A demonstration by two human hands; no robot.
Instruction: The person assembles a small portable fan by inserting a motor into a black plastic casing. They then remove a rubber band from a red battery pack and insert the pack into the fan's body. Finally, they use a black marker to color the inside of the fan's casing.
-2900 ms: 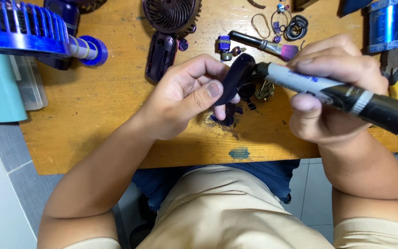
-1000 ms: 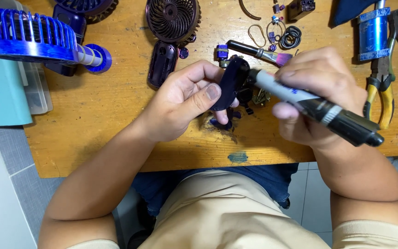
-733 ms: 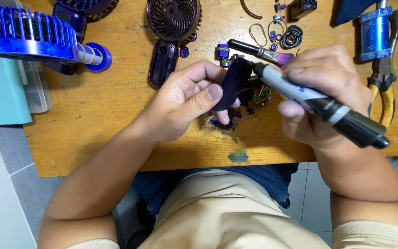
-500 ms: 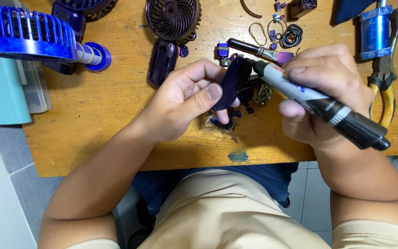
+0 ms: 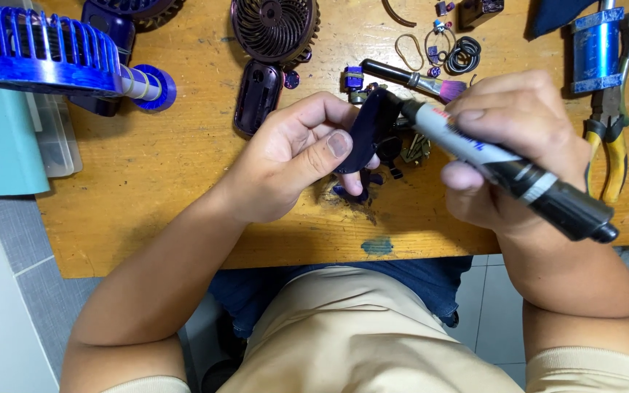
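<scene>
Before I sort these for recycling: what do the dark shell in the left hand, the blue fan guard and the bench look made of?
Dark shell: seemingly moulded plastic, deep purple, glossy, with smooth rounded edges.
Blue fan guard: likely plastic, thin moulded ribs; the blue looks streaky, perhaps coloured on.
Bench: wood, visible grain, worn and stained with a blue-green blot.

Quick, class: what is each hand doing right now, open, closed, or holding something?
Left hand: closed on a dark purple plastic casing piece.
Right hand: closed on a thick black marker, its tip against the piece.
</scene>
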